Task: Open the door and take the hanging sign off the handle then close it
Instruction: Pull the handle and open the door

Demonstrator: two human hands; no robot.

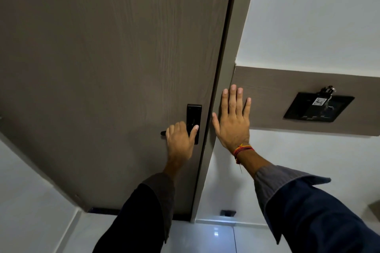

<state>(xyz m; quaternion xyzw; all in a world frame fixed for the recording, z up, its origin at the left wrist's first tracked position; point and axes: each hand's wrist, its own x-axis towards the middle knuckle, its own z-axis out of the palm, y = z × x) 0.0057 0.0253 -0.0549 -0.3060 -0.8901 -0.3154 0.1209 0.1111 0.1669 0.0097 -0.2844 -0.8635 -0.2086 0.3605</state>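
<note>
A brown wood-grain door (115, 63) fills the left and middle of the head view and sits flush in its frame (224, 80). A black lock plate (194, 113) carries a black lever handle (163, 133). My left hand (181, 139) is wrapped around that handle, thumb resting on the plate. My right hand (233, 119) lies flat with fingers spread, on the frame and the brown wall band beside it. No hanging sign shows on this side of the door.
A black wall panel (318, 107) with a metal key ring hanging from its top is mounted on the brown band (287, 84) to the right. White walls stand on both sides. Glossy pale floor tiles (205, 238) lie below, with a small black door stop (227, 213) at the wall base.
</note>
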